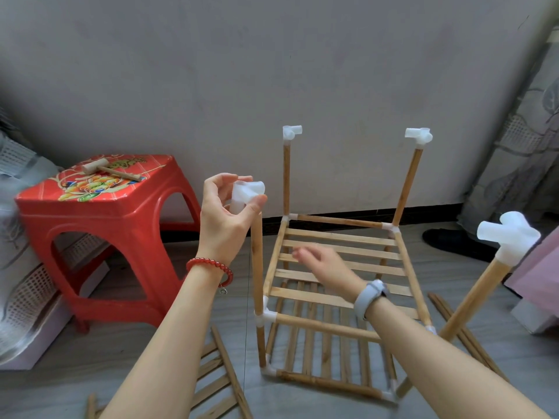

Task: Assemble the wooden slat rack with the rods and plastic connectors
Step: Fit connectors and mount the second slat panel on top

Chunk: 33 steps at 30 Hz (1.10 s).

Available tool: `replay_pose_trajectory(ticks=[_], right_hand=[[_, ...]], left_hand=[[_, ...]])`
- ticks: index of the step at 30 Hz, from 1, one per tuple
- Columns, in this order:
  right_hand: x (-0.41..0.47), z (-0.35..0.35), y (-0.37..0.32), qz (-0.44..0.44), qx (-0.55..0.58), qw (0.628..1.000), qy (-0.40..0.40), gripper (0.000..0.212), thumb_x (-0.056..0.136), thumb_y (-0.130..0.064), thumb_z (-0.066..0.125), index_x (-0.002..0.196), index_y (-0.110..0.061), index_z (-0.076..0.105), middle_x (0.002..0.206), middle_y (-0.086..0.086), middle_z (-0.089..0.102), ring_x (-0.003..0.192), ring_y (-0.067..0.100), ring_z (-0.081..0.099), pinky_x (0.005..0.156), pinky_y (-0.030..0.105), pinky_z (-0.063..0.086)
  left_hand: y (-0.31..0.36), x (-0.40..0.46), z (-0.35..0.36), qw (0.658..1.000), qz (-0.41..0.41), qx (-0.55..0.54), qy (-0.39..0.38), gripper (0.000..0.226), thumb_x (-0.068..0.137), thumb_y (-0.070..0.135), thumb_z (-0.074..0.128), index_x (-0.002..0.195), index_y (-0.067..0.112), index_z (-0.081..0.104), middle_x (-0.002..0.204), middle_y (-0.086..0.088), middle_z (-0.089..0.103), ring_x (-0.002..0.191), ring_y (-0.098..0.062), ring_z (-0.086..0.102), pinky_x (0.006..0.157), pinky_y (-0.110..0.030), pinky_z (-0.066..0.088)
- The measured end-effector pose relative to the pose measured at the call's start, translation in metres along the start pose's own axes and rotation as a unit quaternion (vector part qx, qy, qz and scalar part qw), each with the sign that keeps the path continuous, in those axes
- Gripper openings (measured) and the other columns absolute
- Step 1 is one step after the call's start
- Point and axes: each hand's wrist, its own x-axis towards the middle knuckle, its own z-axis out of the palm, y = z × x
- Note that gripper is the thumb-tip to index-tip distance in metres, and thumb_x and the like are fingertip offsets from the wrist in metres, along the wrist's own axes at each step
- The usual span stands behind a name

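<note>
Left hand (225, 213) pinches the white plastic connector (246, 195) atop the front-left rod (257, 261) of the rack (338, 267) standing on the floor; right hand (320, 264) hovers loose, blurred; frame likely light, wobbly—steady that rod low.

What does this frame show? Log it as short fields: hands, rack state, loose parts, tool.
left hand: pinches white connector on top of the front-left upright rod
right hand: open, blurred, over the slat shelf
rack state: four uprights capped with connectors; no top shelf
loose parts: slat panel on floor
tool: wooden mallet on red stool
</note>
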Motion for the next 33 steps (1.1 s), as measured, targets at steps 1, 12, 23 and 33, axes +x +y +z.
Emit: replay_pose_trajectory(ticks=[1, 12, 23, 33], right_hand=[[0.003, -0.007, -0.018, -0.013, 0.081, 0.996, 0.024, 0.031, 0.101, -0.022, 0.037, 0.125, -0.014, 0.053, 0.114, 0.001, 0.061, 0.112, 0.016, 0.056, 0.091, 0.027, 0.047], [0.014, -0.034, -0.115, -0.130, 0.118, 0.984, 0.009, 0.014, 0.094, -0.020, 0.055, 0.107, -0.019, 0.060, 0.093, 0.001, 0.059, 0.076, 0.010, 0.055, 0.068, 0.022, 0.046], [0.015, -0.038, -0.131, -0.171, 0.076, 0.981, 0.043, 0.012, 0.092, -0.007, 0.056, 0.101, -0.012, 0.062, 0.097, 0.005, 0.064, 0.075, 0.012, 0.063, 0.067, 0.019, 0.053], [0.019, -0.033, -0.122, -0.095, 0.145, 0.984, 0.051, 0.013, 0.093, -0.009, 0.055, 0.105, -0.010, 0.060, 0.095, 0.001, 0.061, 0.084, 0.014, 0.064, 0.079, 0.027, 0.056]], left_hand=[[-0.001, 0.000, -0.003, 1.000, -0.005, 0.001, -0.006, 0.042, 0.077, 0.015, 0.074, 0.106, 0.023, 0.045, 0.115, 0.000, 0.061, 0.108, -0.016, 0.059, 0.084, -0.026, 0.052], [0.007, -0.004, -0.009, 0.997, -0.064, -0.047, 0.003, 0.045, 0.071, 0.033, 0.077, 0.113, 0.036, 0.060, 0.122, -0.009, 0.058, 0.111, -0.022, 0.059, 0.092, -0.044, 0.052], [0.018, -0.013, -0.002, 0.997, -0.047, -0.048, -0.047, 0.045, 0.078, 0.018, 0.068, 0.121, 0.018, 0.054, 0.114, 0.010, 0.061, 0.107, 0.002, 0.058, 0.092, -0.020, 0.049], [0.021, -0.014, 0.005, 0.997, -0.056, 0.049, -0.010, 0.044, 0.079, 0.029, 0.071, 0.120, 0.026, 0.054, 0.103, 0.018, 0.057, 0.090, 0.014, 0.055, 0.071, -0.004, 0.044]])
